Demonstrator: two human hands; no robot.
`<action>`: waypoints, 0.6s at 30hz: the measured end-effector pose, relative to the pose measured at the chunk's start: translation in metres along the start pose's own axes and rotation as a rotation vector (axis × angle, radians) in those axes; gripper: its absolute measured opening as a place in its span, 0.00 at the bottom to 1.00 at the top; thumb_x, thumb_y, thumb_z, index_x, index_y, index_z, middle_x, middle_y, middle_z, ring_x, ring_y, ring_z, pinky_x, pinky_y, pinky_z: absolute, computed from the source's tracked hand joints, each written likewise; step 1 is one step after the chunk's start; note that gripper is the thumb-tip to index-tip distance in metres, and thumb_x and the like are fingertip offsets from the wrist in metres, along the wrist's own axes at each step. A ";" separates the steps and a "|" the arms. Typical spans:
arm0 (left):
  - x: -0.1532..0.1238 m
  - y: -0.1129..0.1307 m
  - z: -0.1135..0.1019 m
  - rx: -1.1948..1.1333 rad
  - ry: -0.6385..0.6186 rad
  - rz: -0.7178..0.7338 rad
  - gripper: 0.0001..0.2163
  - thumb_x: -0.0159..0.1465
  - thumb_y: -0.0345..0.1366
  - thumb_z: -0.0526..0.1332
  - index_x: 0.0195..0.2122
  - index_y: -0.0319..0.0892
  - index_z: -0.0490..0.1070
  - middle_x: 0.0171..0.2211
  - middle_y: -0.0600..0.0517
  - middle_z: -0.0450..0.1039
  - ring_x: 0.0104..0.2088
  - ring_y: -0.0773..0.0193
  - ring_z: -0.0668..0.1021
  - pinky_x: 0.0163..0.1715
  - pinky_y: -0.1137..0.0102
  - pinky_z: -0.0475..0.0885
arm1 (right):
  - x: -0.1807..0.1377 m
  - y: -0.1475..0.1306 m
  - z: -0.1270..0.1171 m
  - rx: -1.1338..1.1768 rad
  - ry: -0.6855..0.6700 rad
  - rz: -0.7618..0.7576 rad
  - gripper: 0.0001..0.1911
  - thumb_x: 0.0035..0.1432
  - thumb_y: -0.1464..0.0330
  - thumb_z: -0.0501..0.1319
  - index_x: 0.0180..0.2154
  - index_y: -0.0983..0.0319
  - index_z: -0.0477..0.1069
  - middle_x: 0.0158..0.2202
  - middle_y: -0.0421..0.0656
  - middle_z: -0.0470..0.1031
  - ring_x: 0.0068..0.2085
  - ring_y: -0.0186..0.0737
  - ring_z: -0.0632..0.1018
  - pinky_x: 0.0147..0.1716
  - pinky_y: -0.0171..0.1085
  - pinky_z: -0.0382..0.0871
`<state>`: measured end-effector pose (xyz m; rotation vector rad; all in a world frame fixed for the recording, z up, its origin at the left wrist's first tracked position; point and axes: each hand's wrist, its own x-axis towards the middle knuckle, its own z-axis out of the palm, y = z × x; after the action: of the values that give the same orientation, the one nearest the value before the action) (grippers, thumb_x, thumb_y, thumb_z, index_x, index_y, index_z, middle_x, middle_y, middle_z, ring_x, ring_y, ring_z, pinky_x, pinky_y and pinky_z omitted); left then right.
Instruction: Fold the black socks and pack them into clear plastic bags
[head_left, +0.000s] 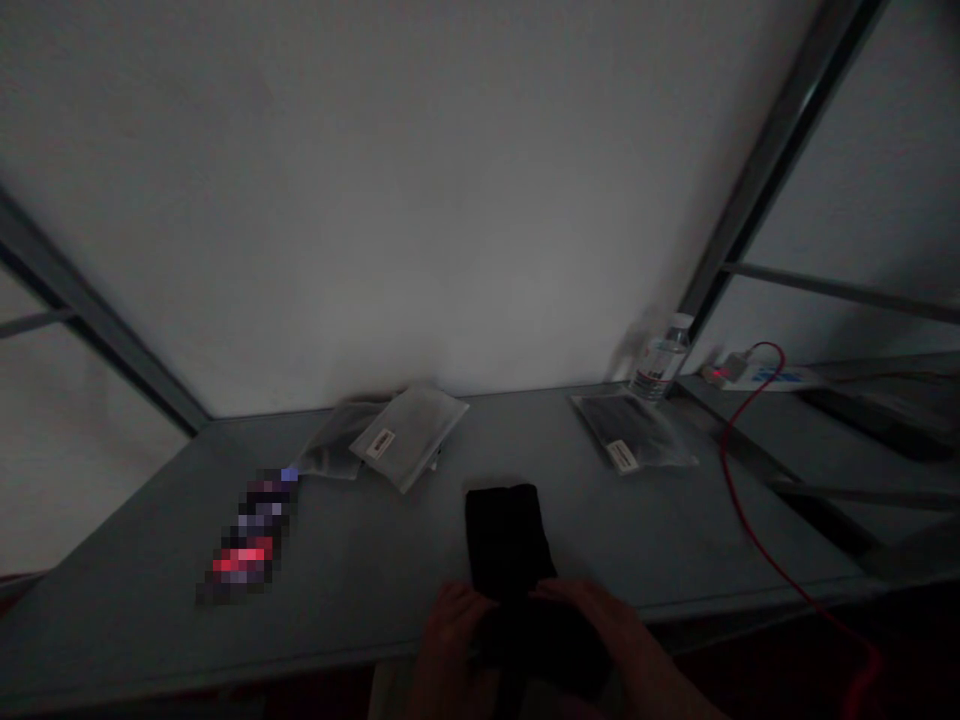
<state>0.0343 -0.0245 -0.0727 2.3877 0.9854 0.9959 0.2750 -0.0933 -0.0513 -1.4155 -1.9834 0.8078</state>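
Note:
A black, soft-looking folded cloth (508,540) lies on the table near its front edge, with its lower part coming toward me over the edge. At its left side, my left hand (454,630) has its fingers closed on the cloth. From the right, my right hand (589,610) grips the same black cloth, fingers bent onto its top. The dim light hides the cloth's exact kind and the fingertips. Beyond it lie a frosted plastic bag (412,435) with a white label and a second bag (337,440) partly under it.
Another labelled plastic bag (634,430) lies at the back right, beside a clear bottle (660,365) with a white cap. A red cable (731,500) hangs across the right side from a white plug (731,365). A pixelated object (251,535) is at left. Metal posts (780,150) frame the table.

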 end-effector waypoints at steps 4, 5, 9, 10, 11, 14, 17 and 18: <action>0.006 0.010 0.005 0.009 0.021 -0.430 0.13 0.64 0.43 0.54 0.39 0.44 0.76 0.36 0.45 0.79 0.37 0.56 0.79 0.39 0.62 0.75 | 0.014 -0.001 0.006 0.083 0.135 0.064 0.48 0.45 0.61 0.69 0.65 0.57 0.52 0.61 0.55 0.64 0.59 0.58 0.69 0.55 0.53 0.65; 0.008 0.011 0.007 0.018 0.009 -0.498 0.15 0.65 0.44 0.53 0.39 0.44 0.77 0.36 0.46 0.79 0.37 0.56 0.79 0.39 0.63 0.75 | 0.021 -0.001 0.007 0.095 0.171 0.102 0.46 0.46 0.60 0.69 0.64 0.58 0.53 0.59 0.54 0.67 0.57 0.57 0.71 0.54 0.52 0.67; 0.019 0.012 0.012 0.070 -0.021 -0.605 0.17 0.66 0.46 0.51 0.42 0.44 0.77 0.38 0.44 0.80 0.38 0.55 0.80 0.40 0.63 0.74 | 0.053 -0.004 0.015 0.183 0.267 0.307 0.23 0.59 0.56 0.58 0.53 0.59 0.62 0.41 0.48 0.78 0.41 0.47 0.80 0.39 0.43 0.73; 0.022 0.013 0.013 0.088 -0.031 -0.622 0.18 0.67 0.45 0.50 0.43 0.43 0.77 0.40 0.43 0.79 0.39 0.54 0.80 0.41 0.62 0.74 | 0.060 -0.004 0.017 0.175 0.287 0.333 0.20 0.60 0.56 0.56 0.50 0.59 0.63 0.37 0.47 0.78 0.38 0.46 0.80 0.36 0.41 0.73; 0.026 0.014 0.014 0.116 -0.045 -0.650 0.18 0.67 0.43 0.49 0.44 0.42 0.77 0.40 0.42 0.79 0.39 0.53 0.80 0.41 0.62 0.73 | 0.066 -0.005 0.019 0.146 0.307 0.347 0.18 0.62 0.55 0.54 0.47 0.59 0.64 0.35 0.46 0.79 0.36 0.46 0.80 0.34 0.41 0.72; 0.038 0.021 0.015 0.230 -0.102 -0.745 0.20 0.68 0.40 0.47 0.49 0.36 0.75 0.39 0.38 0.79 0.38 0.51 0.81 0.41 0.61 0.73 | 0.078 -0.007 0.022 -0.030 0.343 0.374 0.17 0.64 0.57 0.50 0.47 0.60 0.65 0.32 0.47 0.79 0.34 0.49 0.81 0.32 0.41 0.70; 0.048 0.028 0.014 0.290 -0.121 -0.781 0.21 0.69 0.39 0.46 0.52 0.35 0.73 0.37 0.38 0.80 0.36 0.51 0.82 0.38 0.63 0.73 | 0.086 -0.012 0.022 -0.170 0.300 0.443 0.17 0.67 0.61 0.47 0.49 0.62 0.65 0.31 0.49 0.80 0.33 0.51 0.81 0.30 0.40 0.68; 0.051 0.031 0.013 0.293 -0.125 -0.789 0.21 0.69 0.39 0.45 0.52 0.35 0.72 0.36 0.38 0.80 0.36 0.51 0.82 0.37 0.63 0.73 | 0.089 -0.014 0.021 -0.199 0.278 0.468 0.17 0.67 0.62 0.47 0.50 0.63 0.65 0.31 0.50 0.80 0.33 0.51 0.82 0.29 0.40 0.68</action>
<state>0.0839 -0.0094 -0.0404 1.9119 1.9015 0.4181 0.2260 -0.0147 -0.0460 -2.0319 -1.5742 0.5702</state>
